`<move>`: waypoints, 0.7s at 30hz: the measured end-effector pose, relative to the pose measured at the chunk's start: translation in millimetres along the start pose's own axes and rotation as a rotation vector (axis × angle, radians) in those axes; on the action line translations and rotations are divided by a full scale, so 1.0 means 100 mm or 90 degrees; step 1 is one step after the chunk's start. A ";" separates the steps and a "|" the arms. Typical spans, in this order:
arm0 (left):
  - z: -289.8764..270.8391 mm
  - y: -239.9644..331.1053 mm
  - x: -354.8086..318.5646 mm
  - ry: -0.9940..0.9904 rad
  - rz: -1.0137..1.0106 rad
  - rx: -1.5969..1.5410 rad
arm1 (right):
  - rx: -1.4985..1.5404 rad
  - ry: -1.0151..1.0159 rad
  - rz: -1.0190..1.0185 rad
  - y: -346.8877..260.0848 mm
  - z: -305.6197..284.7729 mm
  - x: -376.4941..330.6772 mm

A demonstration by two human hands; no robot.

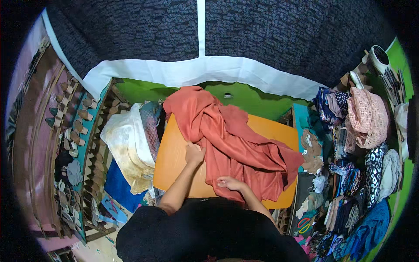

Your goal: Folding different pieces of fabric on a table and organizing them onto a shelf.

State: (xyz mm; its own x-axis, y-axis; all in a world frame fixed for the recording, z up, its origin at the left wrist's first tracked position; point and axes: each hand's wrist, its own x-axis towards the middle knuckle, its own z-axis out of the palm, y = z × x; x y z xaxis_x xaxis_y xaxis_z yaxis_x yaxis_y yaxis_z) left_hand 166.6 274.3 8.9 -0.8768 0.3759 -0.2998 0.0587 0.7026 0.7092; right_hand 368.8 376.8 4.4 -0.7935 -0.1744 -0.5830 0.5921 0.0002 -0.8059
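We keep the two hands apart: the left hand (195, 153) clamps the near-left edge of the red cloth (253, 148), while the right hand (230, 183) lies at its lower edge with fingers curled; we cannot tell whether these pinch the fabric. The cloth lies bunched in deep folds across the orange table (169, 153), its far end reaching the back edge and its right end the table's right side. We judge the step in hand to be arranging the cloth; the next move calls for a firm hold on an edge and enough slack to loosen the folds. Just left of the table, we find a stained white cloth (126, 137) and, below it, a blue cloth (124, 187). Farther left, the teal-edged rack (88, 135) carries rows of brown wooden forms (83, 114). On the right, we note scissors (303, 225) with red and yellow handles, then stacked fabrics (345, 177) beneath a pink cloth (368, 115). Above these, a round white holder (383, 68) shows a dark mouth; we cannot make out its contents.
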 end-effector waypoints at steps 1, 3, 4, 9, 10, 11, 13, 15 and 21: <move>0.04 0.00 -0.03 0.006 -0.003 -0.003 | -0.008 0.010 -0.027 0.05 -0.01 0.04; 0.17 0.02 -0.12 0.082 0.072 -0.111 | -0.026 0.025 -0.014 0.09 -0.01 0.05; 0.24 0.04 -0.13 0.124 0.097 -0.082 | -0.027 0.004 -0.013 0.06 -0.02 0.04; 0.38 0.06 -0.42 -0.037 -0.086 -0.101 | -0.079 -0.074 -0.153 -0.21 0.07 -0.15; 0.45 0.02 -0.47 -0.045 -0.071 -0.155 | -0.023 -0.124 -0.109 -0.25 0.05 -0.19; 0.52 -0.02 -0.52 -0.051 -0.056 -0.208 | 0.070 -0.148 -0.115 -0.27 0.00 -0.23; 0.47 0.07 -0.66 -0.059 -0.091 -0.291 | -0.079 -0.043 -0.269 -0.49 -0.17 -0.29; 0.38 0.19 -0.83 -0.021 0.049 -0.410 | -0.146 0.207 -0.391 -0.91 -0.34 -0.48; 0.01 0.66 -1.18 -0.104 0.117 -0.671 | -0.566 0.679 -0.177 -0.74 -1.45 -0.55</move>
State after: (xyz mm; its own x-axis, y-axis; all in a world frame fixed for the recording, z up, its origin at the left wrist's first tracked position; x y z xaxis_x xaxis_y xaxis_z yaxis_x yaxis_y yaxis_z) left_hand 274.8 277.3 90.7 -0.8178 0.5531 -0.1590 -0.3256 -0.2167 0.9204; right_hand 348.3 528.9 80.8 -0.8289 0.5445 0.1282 0.4338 0.7703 -0.4674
